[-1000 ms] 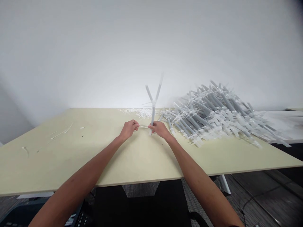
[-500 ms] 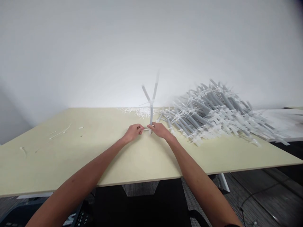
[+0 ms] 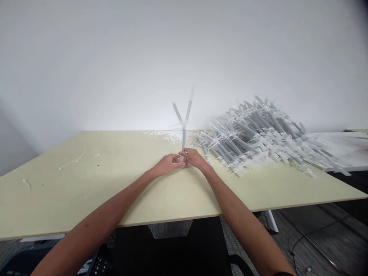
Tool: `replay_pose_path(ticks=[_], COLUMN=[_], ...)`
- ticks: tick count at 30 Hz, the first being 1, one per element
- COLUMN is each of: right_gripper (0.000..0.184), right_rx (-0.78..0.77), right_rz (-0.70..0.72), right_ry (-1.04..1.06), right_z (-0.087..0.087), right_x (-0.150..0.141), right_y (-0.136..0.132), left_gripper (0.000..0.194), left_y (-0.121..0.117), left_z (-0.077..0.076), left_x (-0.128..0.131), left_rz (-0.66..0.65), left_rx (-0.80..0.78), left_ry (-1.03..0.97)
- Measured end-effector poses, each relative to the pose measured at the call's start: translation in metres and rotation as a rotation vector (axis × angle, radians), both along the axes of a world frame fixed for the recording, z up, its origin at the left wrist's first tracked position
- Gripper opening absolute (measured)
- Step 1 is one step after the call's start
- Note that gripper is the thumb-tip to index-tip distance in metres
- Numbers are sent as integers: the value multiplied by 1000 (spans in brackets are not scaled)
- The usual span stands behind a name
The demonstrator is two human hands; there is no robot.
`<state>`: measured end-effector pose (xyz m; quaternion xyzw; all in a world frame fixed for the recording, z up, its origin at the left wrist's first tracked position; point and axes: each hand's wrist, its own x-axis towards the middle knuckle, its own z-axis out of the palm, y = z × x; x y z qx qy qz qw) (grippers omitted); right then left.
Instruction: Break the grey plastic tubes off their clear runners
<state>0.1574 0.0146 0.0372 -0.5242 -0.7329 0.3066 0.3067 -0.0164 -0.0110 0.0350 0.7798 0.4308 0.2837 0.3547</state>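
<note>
A bundle of grey tubes (image 3: pixel 183 126) stands upright on the pale yellow table (image 3: pixel 115 184), splaying into a Y at the top. My right hand (image 3: pixel 193 157) is closed round its lower end. My left hand (image 3: pixel 168 164) is closed and pressed against the same base, fingertips touching the right hand. A thin white tie is pinched there, but the fingers hide most of it.
A big heap of tied grey tube bundles (image 3: pixel 258 134) covers the table's right side. Cut white tie ends (image 3: pixel 166 135) litter the far edge, and a few scraps (image 3: pixel 71 161) lie at the left. A white wall stands behind. A second table (image 3: pixel 339 147) adjoins at right.
My left hand has moved right, from a short way off to touching the right hand at the bundle's base. The stretch of tie between the hands is no longer visible.
</note>
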Motion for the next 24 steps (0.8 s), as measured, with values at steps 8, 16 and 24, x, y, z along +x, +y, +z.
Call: replay_pose_path(ticks=[8, 16, 24], right_gripper=[26, 29, 33], right_rx=[-48, -44, -62], right_rz=[-21, -29, -11], right_ry=[87, 56, 190], right_z=[-4, -4, -5], right_x=[-4, -5, -12], right_y=[2, 2, 2], left_gripper=[51, 21, 18], left_y=[11, 13, 20], left_z=[-15, -16, -11], left_x=[5, 6, 1], left_rz=[90, 157, 151], left_rx=[91, 202, 177], left_ry=[97, 66, 35])
